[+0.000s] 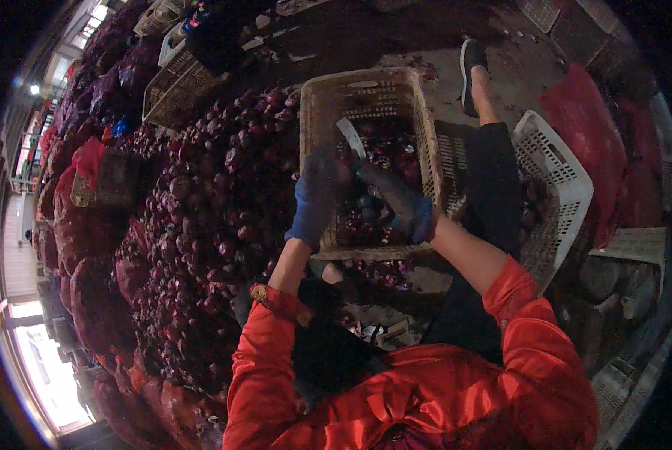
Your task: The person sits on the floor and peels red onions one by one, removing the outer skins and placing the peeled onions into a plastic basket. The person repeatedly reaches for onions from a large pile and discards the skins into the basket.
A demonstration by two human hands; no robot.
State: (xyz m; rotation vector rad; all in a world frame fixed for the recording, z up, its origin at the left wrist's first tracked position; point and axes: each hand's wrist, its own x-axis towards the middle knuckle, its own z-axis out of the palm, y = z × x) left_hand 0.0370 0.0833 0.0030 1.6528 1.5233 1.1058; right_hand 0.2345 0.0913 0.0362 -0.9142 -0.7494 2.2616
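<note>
Both my hands wear dark gloves with blue cuffs and are over a tan plastic crate (370,79). My right hand (399,201) grips a knife (351,138); its pale, slightly curved blade slants up and left from the fingers. Close beside it, my left hand (320,191) is blurred and dark above the crate's left side, and what it may hold is hidden. Red onions (395,152) and loose skins lie in the crate below the hands. To the left spreads a large heap of red onions (201,225).
A white plastic crate (572,197) stands tilted at the right, beside red mesh sacking (589,146). My outstretched leg (490,174) lies between the crates. Filled mesh sacks (100,304) line the heap's far left. Another crate (178,90) stands at the upper left.
</note>
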